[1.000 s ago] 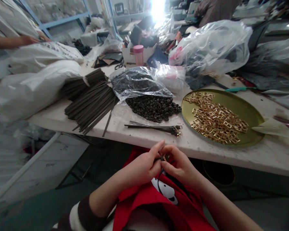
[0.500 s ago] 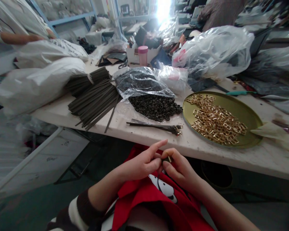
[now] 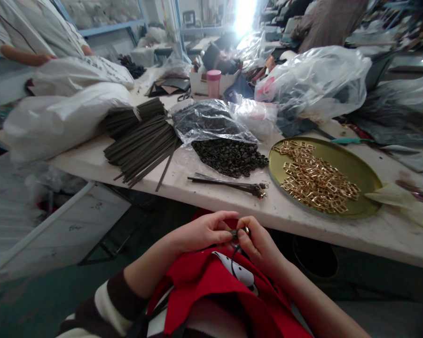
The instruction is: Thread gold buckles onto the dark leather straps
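Note:
Over my lap, at the table's front edge, both hands meet on one narrow dark strap (image 3: 234,257) with a small gold buckle (image 3: 246,230) at its end. My left hand (image 3: 207,231) pinches the strap close to the buckle, its index finger stretched out above. In my right hand (image 3: 259,240), thumb and bent fingers close around the buckle end. Part of the strap is hidden by the fingers, and its tail hangs down over the red apron (image 3: 204,277). Just beyond my hands, several dark straps with buckles (image 3: 229,185) lie together on the table.
A pile of dark strips (image 3: 141,145) lies left on the white table (image 3: 211,199). Black loops (image 3: 229,157) spill from a clear bag (image 3: 211,119). Gold buckles (image 3: 320,183) fill part of a round tray (image 3: 370,183) at right. Another person's arm (image 3: 31,57) rests near white sacks (image 3: 63,117).
My left index finger has lowered from pointing upward to lying flatter. The strap and buckle have turned slightly between my fingers, and the view has shifted a little.

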`<state>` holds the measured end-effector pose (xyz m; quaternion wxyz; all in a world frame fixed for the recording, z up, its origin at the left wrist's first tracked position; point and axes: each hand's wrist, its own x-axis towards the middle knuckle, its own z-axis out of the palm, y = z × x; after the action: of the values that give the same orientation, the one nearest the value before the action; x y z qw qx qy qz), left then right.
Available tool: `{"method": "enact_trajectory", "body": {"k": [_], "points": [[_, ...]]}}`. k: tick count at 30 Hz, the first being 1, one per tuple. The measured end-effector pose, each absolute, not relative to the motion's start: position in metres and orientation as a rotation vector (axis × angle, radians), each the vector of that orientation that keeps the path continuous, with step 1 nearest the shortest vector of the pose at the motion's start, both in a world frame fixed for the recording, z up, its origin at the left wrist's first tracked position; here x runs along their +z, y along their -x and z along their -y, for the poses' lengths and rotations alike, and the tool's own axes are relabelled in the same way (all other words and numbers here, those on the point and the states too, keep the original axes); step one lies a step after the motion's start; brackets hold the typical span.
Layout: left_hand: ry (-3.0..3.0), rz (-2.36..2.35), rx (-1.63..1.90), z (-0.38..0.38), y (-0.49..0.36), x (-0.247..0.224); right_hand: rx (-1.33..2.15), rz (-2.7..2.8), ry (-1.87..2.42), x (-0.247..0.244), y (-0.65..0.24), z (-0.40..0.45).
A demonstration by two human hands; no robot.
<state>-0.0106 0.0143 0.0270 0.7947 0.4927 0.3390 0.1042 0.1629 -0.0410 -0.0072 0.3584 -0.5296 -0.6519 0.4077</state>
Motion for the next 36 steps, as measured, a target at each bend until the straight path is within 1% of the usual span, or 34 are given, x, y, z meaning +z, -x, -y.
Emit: {"method": "enact_trajectory", "body": {"k": [3, 9, 16, 20, 25, 28, 30, 33, 36], "points": [[-0.993, -0.723, 0.249, -0.015, 0.006, 0.025, 1.097, 1.704, 1.339, -0.005, -0.163, 0.041], [-0.871, -0.697, 0.247, -0.021, 0.016, 0.018, 1.032, 1.743, 1.357, -0.008, -0.164, 0.04], [-0.764, -0.68, 0.256, -0.022, 0.009, 0.006, 1.095, 1.843, 1.332, -0.013, -0.165, 0.039], [-0.809, -0.716, 0.237, -0.023, 0.007, 0.002, 0.938, 1.891, 1.305, -0.013, -0.169, 0.035], [-1.104, -0.826, -0.022, -0.031, 0.007, 0.012, 0.79, 2.024, 1.29, -0.012, -0.168, 0.027], [-1.32, -0.829, -0.052, -0.043, -0.001, 0.023, 0.776, 2.044, 1.302, -0.012, -0.171, 0.019], [-1.536, -0.821, -0.049, -0.056, -0.009, 0.027, 0.682, 2.043, 1.31, -0.011, -0.178, 0.007], [-1.991, -0.939, 0.131, -0.083, -0.022, 0.023, 0.357, 2.019, 1.393, -0.01, -0.197, -0.019], [-2.298, -1.1, 0.385, -0.105, -0.034, 0.005, 0.07, 2.036, 1.517, -0.018, -0.218, -0.049]]}}
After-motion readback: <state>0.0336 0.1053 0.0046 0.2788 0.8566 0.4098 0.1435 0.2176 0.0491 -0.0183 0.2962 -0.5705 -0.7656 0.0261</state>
